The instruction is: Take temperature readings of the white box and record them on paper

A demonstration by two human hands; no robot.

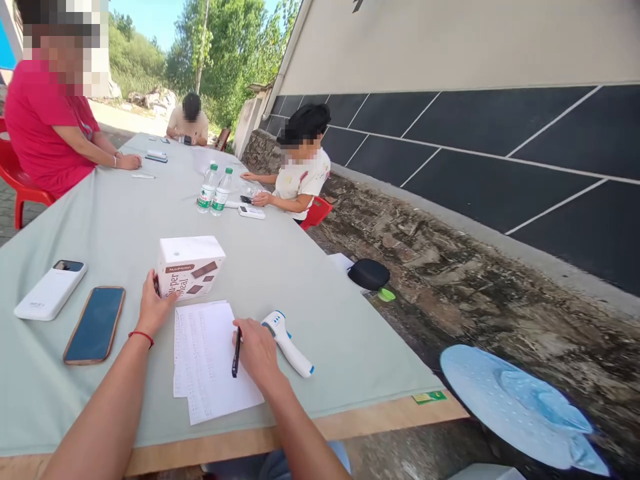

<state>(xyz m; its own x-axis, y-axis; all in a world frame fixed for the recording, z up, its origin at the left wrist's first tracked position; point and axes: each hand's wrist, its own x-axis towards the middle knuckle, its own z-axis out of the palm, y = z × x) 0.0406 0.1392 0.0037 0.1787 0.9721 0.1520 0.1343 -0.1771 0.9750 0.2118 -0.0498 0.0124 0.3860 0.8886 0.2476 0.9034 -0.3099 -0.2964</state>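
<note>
My left hand (156, 308), with a red string at the wrist, has its fingers around the lower left corner of a white box (193, 263) with brown print. The box stands upright on the cloth. In my right hand (257, 347) is a black pen (236, 353), over written sheets of paper (215, 373). A white and blue infrared thermometer (290, 343) lies just right of that hand. Left of my left hand lie a phone (94, 325) with a dark screen and a white power bank (53, 290).
The long table has a pale green cloth (270, 267). Two water bottles (213, 190) stand farther up it. Three people sit around it: one in pink (50, 127), one in white (305, 173), one at the far end (187, 123). A blue hat (515, 407) is beyond the right edge.
</note>
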